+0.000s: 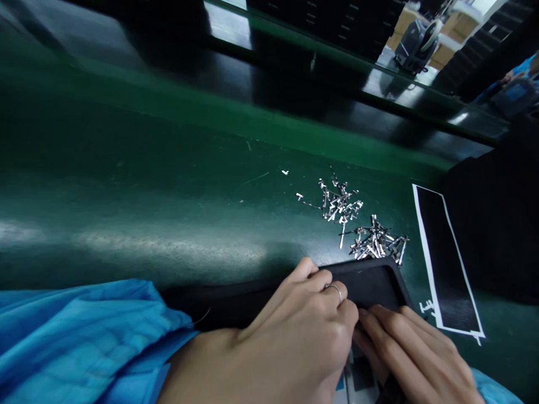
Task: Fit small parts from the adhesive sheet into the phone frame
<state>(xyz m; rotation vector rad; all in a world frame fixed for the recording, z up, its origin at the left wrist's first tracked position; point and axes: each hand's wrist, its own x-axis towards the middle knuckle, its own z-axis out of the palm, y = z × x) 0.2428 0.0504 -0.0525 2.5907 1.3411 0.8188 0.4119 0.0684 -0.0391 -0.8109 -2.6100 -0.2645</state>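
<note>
Fingers (391, 325) at black tray (370, 280), grip unclear

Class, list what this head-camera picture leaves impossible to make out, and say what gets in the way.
In the head view:
What the left hand and right hand touch underneath: hidden by the hands themselves.
Black rimmed tray, near side: covered by the hands.
Small metal strips: too small and tangled to count.
Co-worker, upper right: blurred, cut off by the right edge.
</note>
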